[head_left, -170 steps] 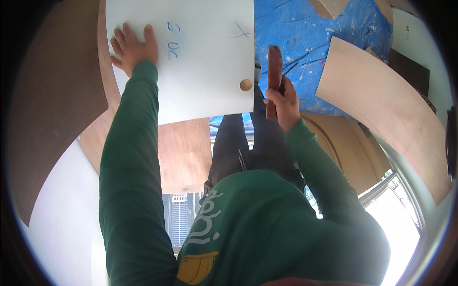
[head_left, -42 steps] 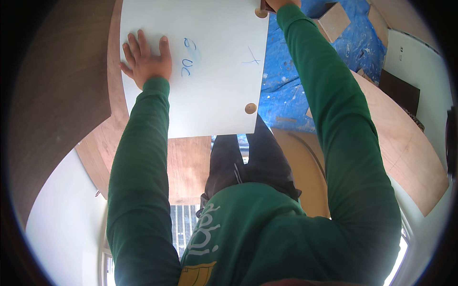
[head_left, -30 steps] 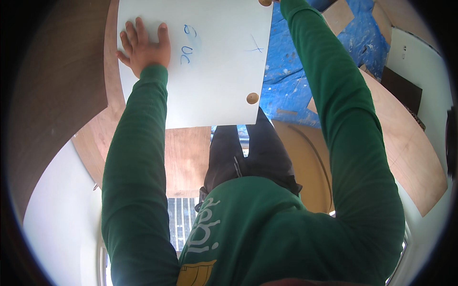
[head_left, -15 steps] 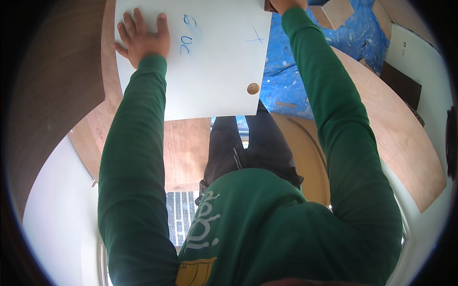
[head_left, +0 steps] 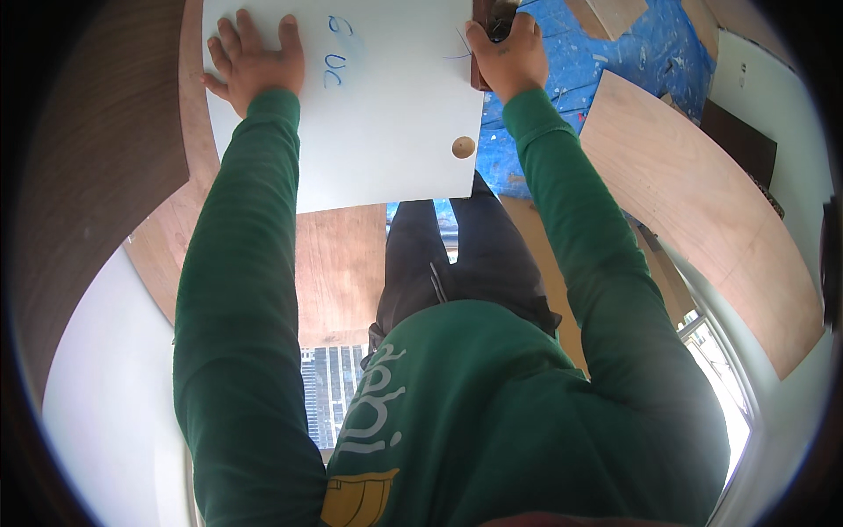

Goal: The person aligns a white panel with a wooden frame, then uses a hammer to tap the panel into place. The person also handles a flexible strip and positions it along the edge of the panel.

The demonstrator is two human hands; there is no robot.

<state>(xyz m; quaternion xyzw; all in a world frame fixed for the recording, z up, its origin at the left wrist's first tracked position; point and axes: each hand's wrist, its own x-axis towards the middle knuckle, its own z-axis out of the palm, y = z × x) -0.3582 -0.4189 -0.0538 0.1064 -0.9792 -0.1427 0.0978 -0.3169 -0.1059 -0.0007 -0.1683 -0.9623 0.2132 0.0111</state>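
A white panel (head_left: 386, 132) with blue pen marks and a round recess near its near right corner lies in front of me. My left hand (head_left: 261, 68) rests flat on its left part, fingers spread. At the panel's right edge my right hand (head_left: 516, 61) is closed around a reddish-brown wooden hand plane (head_left: 479, 77) with a dark part on top. The plane lies along that edge; its far end is cut off by the top of the picture, and its underside is hidden.
Beneath the panel, a wooden board (head_left: 338, 272) shows on the near left. A paint-spotted blue sheet (head_left: 571, 79) covers the floor at right, with a wooden piece (head_left: 610, 16) on it. A long plywood strip (head_left: 702, 220) lies along the right wall.
My right hand has drawn the plane toward me along the panel's right edge, bringing it well into view. My left hand stays flat on the panel, and the view has shifted slightly.
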